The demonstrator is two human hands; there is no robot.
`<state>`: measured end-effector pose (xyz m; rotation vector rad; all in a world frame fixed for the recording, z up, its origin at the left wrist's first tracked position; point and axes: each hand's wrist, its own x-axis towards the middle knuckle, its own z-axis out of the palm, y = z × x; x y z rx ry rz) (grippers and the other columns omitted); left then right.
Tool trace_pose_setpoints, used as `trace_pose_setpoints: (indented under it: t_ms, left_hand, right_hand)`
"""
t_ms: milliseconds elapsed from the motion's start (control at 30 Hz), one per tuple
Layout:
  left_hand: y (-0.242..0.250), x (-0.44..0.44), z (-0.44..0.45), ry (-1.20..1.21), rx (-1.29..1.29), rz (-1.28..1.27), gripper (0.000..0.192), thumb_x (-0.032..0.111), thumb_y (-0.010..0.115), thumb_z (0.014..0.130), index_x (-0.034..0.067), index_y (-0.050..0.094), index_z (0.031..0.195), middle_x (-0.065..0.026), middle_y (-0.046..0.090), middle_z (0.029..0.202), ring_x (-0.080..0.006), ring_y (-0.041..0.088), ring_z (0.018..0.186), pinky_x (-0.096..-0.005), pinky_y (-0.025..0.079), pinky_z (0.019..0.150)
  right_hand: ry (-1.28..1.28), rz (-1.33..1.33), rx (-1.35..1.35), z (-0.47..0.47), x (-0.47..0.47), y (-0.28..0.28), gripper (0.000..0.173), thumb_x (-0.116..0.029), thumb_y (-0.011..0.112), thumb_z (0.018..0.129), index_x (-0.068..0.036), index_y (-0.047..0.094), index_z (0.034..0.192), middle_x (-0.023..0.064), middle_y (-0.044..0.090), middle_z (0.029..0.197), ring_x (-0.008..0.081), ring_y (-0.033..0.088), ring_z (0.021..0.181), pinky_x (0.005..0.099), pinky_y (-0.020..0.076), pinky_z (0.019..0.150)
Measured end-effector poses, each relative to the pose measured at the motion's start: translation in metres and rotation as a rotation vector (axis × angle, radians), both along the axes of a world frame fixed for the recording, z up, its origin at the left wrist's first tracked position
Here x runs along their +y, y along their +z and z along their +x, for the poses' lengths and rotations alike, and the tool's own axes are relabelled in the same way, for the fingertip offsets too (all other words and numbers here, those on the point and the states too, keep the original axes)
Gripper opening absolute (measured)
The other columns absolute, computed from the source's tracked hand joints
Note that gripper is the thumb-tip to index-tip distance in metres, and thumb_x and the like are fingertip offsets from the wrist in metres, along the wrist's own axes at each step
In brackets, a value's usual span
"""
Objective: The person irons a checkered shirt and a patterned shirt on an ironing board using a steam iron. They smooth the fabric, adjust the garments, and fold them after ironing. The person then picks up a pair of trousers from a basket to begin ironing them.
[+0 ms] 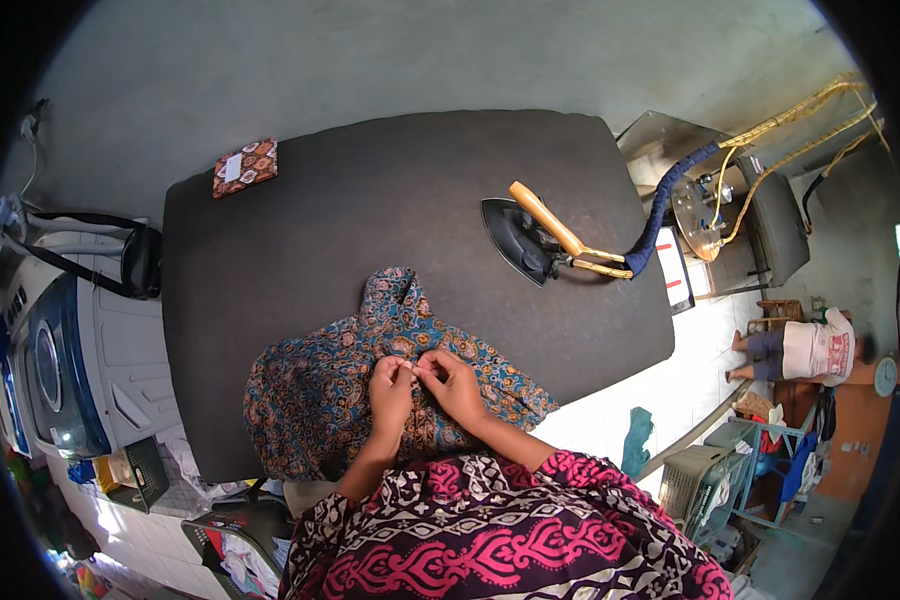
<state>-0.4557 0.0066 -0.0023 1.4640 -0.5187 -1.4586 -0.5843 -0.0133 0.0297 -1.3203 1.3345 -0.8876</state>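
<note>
A blue and orange patterned shirt (pixel 307 382) lies on the near part of a dark padded ironing table (pixel 330 225), its collar pointing away from me. My left hand (pixel 391 390) and my right hand (pixel 450 382) meet at the shirt's front opening just below the collar. The fingertips of both hands pinch the fabric edge there; whether a button lies between them is too small to tell. Beyond them to the right, a steam iron (pixel 525 236) with a wooden handle rests on the table, joined to a blue-wrapped hose (pixel 667 195).
A folded patterned cloth (pixel 246 169) lies at the table's far left corner. A washing machine (pixel 67 360) stands to the left, a laundry basket (pixel 202 529) near my left side. Rightward are a plastic basket (pixel 682 480), a shelf rack (pixel 776 480) and a person (pixel 810 349).
</note>
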Motion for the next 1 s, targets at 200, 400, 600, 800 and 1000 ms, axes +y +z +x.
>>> trace_pose_setpoints:
  t_ms: [200, 400, 600, 800, 1000]
  left_hand:
    - [0.0, -0.006, 0.02, -0.046, 0.305, -0.018, 0.022, 0.0, 0.058, 0.098, 0.003, 0.045, 0.115, -0.0066, 0.062, 0.101, -0.0097, 0.059, 0.084, -0.0246, 0.049, 0.076]
    - [0.029, -0.02, 0.041, -0.462, -0.254, -0.089, 0.013, 0.008, 0.054, 0.101, 0.004, 0.053, 0.113, -0.0102, 0.068, 0.085, -0.0192, 0.065, 0.076, -0.0329, 0.05, 0.07]
    - [0.089, -0.086, 0.062, -0.512, -1.037, -0.097, 0.025, 0.024, 0.055, 0.1, 0.008, 0.063, 0.116, -0.0215, 0.071, 0.086, -0.0409, 0.068, 0.082, -0.0493, 0.053, 0.074]
    - [0.081, -0.128, 0.042, -0.672, -1.228, -0.082, 0.029, 0.03, 0.051, 0.101, 0.006, 0.068, 0.103, -0.0239, 0.071, 0.091, -0.0448, 0.067, 0.086, -0.0537, 0.053, 0.077]
    - [0.083, -0.072, 0.046, -0.345, -1.139, -0.275, 0.022, 0.018, 0.066, 0.095, 0.002, 0.055, 0.083, -0.0175, 0.063, 0.073, -0.0388, 0.066, 0.07, -0.0444, 0.053, 0.064]
  right_hand:
    - [0.052, 0.552, -0.574, -0.017, -0.014, -0.02, 0.009, -0.012, 0.067, 0.098, -0.004, 0.066, 0.102, 0.0011, 0.068, 0.092, 0.0079, 0.063, 0.08, 0.0229, 0.0529, 0.075]
    - [0.291, 0.611, -0.135, -0.043, -0.059, 0.013, 0.014, -0.017, 0.067, 0.098, -0.004, 0.066, 0.104, 0.0025, 0.069, 0.084, 0.0102, 0.066, 0.075, 0.0262, 0.0542, 0.069]
    - [0.165, -0.191, 0.714, -0.008, -0.113, 0.055, 0.024, -0.029, 0.06, 0.098, -0.009, 0.072, 0.097, 0.0196, 0.072, 0.085, 0.0316, 0.073, 0.082, 0.0447, 0.0557, 0.074]
    - [0.377, -0.066, 1.01, 0.026, -0.141, 0.054, 0.051, -0.046, 0.053, 0.099, -0.003, 0.074, 0.082, 0.0196, 0.073, 0.085, 0.0388, 0.072, 0.081, 0.0495, 0.0565, 0.069]
    - [0.108, 0.036, 0.834, -0.005, -0.105, 0.06, 0.058, -0.055, 0.052, 0.097, -0.003, 0.074, 0.084, 0.022, 0.071, 0.075, 0.041, 0.071, 0.077, 0.0507, 0.0553, 0.071]
